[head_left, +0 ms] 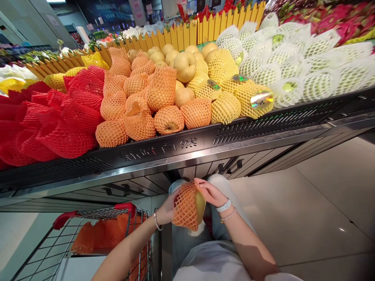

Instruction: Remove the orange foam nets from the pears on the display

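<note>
I hold a yellow pear (200, 204) low in front of my body, partly wrapped in an orange foam net (185, 207). My left hand (168, 210) grips the net from the left side. My right hand (211, 192) is closed on the pear and the net's edge from the top right. On the display shelf above lie more pears in orange nets (140, 105), several bare pears (185, 66) and pears in yellow nets (225, 97).
A black and steel shelf edge (187, 150) runs across in front of me. Red foam nets (52, 121) fill the left, white-netted fruit (295, 66) the right. A shopping cart (96, 234) with red handles holds orange nets at lower left. Tiled floor (316, 210) lies to the right.
</note>
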A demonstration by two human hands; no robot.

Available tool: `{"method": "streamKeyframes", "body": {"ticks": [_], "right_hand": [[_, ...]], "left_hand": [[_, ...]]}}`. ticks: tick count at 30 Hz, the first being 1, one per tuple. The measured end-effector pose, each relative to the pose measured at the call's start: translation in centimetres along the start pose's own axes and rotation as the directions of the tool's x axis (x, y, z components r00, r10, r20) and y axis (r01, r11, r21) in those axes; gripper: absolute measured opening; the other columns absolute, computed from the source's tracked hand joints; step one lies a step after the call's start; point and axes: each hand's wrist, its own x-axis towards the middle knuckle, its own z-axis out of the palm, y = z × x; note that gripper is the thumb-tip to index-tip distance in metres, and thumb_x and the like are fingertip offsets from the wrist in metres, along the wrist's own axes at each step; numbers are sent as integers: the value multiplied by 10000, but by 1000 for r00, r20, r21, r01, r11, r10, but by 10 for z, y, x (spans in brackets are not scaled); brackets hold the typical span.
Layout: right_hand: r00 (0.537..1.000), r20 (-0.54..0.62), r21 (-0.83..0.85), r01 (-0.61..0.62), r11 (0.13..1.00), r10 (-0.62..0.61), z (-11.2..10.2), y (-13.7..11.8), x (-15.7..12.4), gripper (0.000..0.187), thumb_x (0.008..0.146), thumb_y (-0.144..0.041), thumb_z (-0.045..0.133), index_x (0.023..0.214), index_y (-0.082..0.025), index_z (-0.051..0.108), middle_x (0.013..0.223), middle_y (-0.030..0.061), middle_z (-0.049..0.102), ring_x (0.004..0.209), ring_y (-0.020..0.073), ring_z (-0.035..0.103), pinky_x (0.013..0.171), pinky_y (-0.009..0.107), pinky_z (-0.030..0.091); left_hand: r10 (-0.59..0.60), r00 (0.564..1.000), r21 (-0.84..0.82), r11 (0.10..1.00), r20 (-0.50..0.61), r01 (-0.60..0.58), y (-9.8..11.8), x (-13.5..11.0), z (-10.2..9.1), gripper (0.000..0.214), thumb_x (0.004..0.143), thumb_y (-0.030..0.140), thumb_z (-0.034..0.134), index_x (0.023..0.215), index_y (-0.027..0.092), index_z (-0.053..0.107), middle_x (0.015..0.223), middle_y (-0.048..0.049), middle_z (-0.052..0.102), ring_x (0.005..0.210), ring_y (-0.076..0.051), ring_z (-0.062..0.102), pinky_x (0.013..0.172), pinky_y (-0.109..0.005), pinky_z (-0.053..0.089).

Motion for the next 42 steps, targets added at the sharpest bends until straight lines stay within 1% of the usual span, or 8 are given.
{"method": "streamKeyframes", "body": {"ticks": [5, 10, 14, 19, 24, 31, 37, 42], "right_hand": [[998, 56, -44, 16, 999, -13, 2, -8, -3, 425, 484, -373, 869, 762, -177, 614, 748, 5, 635, 677, 129, 583, 643, 239, 464], [980, -43, -59, 191, 980, -193, 10, -10, -3, 350, 573, -259, 822, 613, -194, 481, 638, -42, 485, 602, 98, 472, 579, 212, 395], [864, -159, -127, 461, 878, -477, 20, -4, -3, 425, 599, -249, 803, 595, -201, 380, 673, -49, 382, 643, 105, 407, 622, 226, 369], [682, -108, -416, 630, 656, -723, 25, 3, -5, 466, 698, -361, 742, 536, -210, 332, 608, -35, 343, 606, 137, 358, 606, 289, 333], [557, -219, -691, 491, 530, -801, 30, 3, -9, 371, 748, -341, 701, 583, -224, 390, 633, -29, 380, 608, 136, 353, 578, 280, 286], [636, -334, -737, 284, 614, -695, 25, -3, -5, 418, 711, -344, 695, 565, -222, 323, 578, -61, 297, 563, 107, 275, 534, 254, 248], [860, -72, -715, 308, 628, -504, 26, -22, -18, 271, 807, -336, 631, 1059, -237, 625, 896, 26, 545, 822, 178, 510, 749, 293, 406], [882, -6, -799, 280, 532, -472, 26, -25, -19, 188, 836, -341, 612, 953, -227, 705, 951, 58, 562, 930, 210, 535, 861, 334, 406]], "left_hand": [[88, 995, 73, 993, 43, -91, -6, 2, -6, 743, 560, 328, 843, 1239, 195, 572, 1256, -124, 595, 1208, -337, 513, 1040, -444, 384], [87, 996, 113, 989, 34, -91, -4, 4, -5, 743, 535, 317, 855, 1213, 190, 579, 1269, -131, 581, 1229, -341, 484, 1044, -433, 371], [52, 995, 49, 998, -88, -47, -10, 10, -11, 744, 470, 321, 881, 1150, 181, 613, 1188, -125, 632, 1162, -328, 541, 1023, -431, 386], [30, 972, -47, 998, -232, -42, -13, 11, -22, 709, 470, 415, 867, 1098, 174, 644, 1154, -112, 660, 1124, -303, 572, 1038, -420, 375], [-51, 979, -208, 978, -196, 9, -14, 8, -23, 614, 537, 416, 839, 1090, 213, 668, 1140, -76, 679, 1097, -266, 597, 1019, -414, 405], [-285, 957, -340, 905, -42, 255, -31, 5, -36, 450, 598, 470, 796, 971, 225, 734, 989, 11, 740, 1060, -275, 635, 935, -364, 457], [-288, 958, -337, 901, 4, 273, -30, 8, -38, 433, 694, 436, 754, 1062, 217, 697, 1125, -61, 707, 1077, -231, 626, 970, -369, 446], [-306, 952, -269, 916, 15, 299, -41, 8, -38, 392, 658, 385, 793, 991, 197, 701, 935, -61, 737, 930, -221, 659, 883, -365, 467]]}}
